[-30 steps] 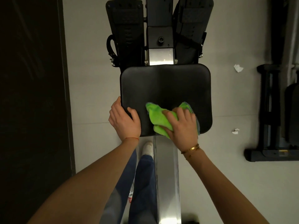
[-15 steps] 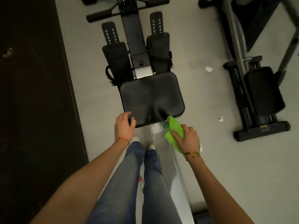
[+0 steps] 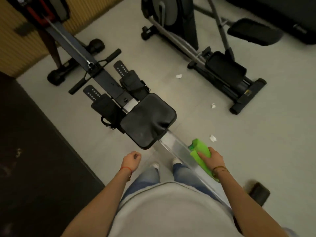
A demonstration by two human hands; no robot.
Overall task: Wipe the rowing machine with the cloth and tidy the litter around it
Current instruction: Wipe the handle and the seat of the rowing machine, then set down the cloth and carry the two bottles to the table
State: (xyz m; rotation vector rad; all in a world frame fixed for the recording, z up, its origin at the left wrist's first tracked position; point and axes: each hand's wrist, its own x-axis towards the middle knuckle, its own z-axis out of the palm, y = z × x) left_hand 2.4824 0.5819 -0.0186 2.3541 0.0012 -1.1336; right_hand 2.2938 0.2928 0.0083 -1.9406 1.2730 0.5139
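Observation:
The rowing machine runs diagonally across the floor, its black seat [image 3: 148,120] at the middle and its silver rail [image 3: 177,149] leading toward me. My right hand [image 3: 211,159] holds the green cloth [image 3: 200,151] against the rail, just behind the seat. My left hand [image 3: 131,160] hangs free over the floor left of the rail, fingers loosely curled, holding nothing. Three white paper scraps lie on the floor right of the machine: one near the cloth [image 3: 212,138], one further out [image 3: 213,105], one by the footrests [image 3: 178,76].
A second exercise machine [image 3: 222,69] stands to the right, beyond the scraps. A dark mat [image 3: 34,151] covers the floor at left. The rower's pull handle [image 3: 95,71] rests ahead of the footrests [image 3: 102,101]. A small dark block [image 3: 259,192] sits by the rail's near end.
My left hand has let go of the seat's edge and dropped back. My right hand has slid the cloth off the seat and down the rail toward me. The view has pulled back and rotated.

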